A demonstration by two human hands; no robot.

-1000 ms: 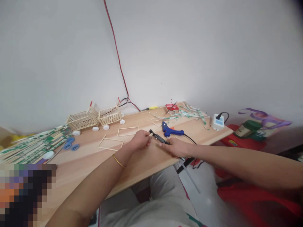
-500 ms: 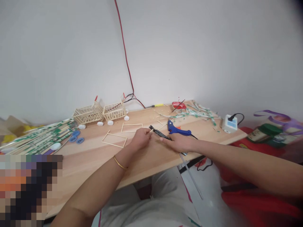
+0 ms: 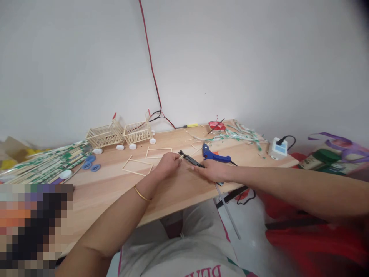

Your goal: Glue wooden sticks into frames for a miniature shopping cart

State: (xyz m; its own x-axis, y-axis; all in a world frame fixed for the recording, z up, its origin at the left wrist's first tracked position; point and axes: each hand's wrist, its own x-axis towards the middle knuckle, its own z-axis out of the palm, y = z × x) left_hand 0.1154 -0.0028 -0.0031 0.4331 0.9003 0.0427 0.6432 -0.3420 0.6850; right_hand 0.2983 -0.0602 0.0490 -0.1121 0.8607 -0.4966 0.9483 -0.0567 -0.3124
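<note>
My right hand [image 3: 211, 170] is closed around a black plier-like tool [image 3: 190, 159], low over the wooden table. Its jaws point left, toward my left hand [image 3: 168, 165]. There the fingertips pinch a short thin wooden stick [image 3: 181, 156], whose end meets the tool's jaws; I cannot tell whether it sits between them. Left of that hand lie a rectangular stick frame [image 3: 141, 161] and a second stick frame [image 3: 160, 149], both flat on the table. Just behind my right hand rests a blue glue gun [image 3: 217, 157].
Two small stick carts [image 3: 105, 136] with white wheels stand at the back left, near blue wheels [image 3: 87, 165] and a bundle of wrapped sticks [image 3: 49, 163]. Along the back are a yellow-handled tool [image 3: 191, 125] and red tray [image 3: 216, 125]. A white power box [image 3: 277, 149] sits right.
The view has shifted slightly. Both hands keep their grips at nearly the same spot, with the stick still at the tool's jaws.
</note>
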